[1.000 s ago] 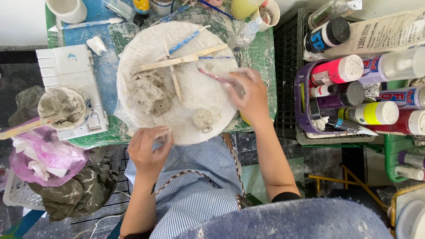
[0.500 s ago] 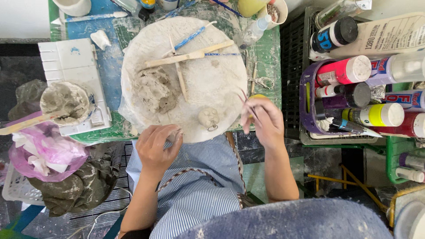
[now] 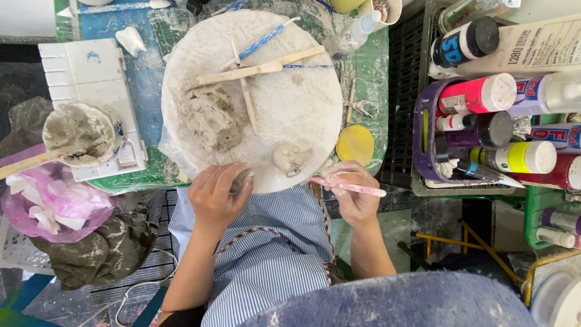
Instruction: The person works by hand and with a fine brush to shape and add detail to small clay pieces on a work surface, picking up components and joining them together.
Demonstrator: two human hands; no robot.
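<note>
Below, at the near edge, blue-striped apron (image 3: 272,254) over the lap, both forearms reaching up from it. Farther off, green counter (image 3: 375,79) carrying a round white board (image 3: 302,103), dusted grey. To the right, purple basket (image 3: 423,157) packed with paint bottles (image 3: 478,94) lying on their sides. To the left, white tray (image 3: 85,66) with a clay-caked cup (image 3: 82,133) on its near end; nearer still, pink plastic bag (image 3: 54,203) and a clay-stained rag (image 3: 103,251). On the left half of the board, rough grey clay lump (image 3: 209,118); across the far part, long wooden sticks (image 3: 260,68) and a blue-handled tool (image 3: 260,42). Beside the board on the right, yellow disc (image 3: 355,144). Near the board's near edge, small clay figure (image 3: 288,157), between the two hands and untouched by either. Left hand (image 3: 215,197) curled at the board's near rim, fingers closed round a small bit of clay (image 3: 242,180). Right hand (image 3: 354,194) just off the board's near right edge, fingers pinched on a thin pink modelling tool (image 3: 348,187) lying crosswise, tip pointing right.
</note>
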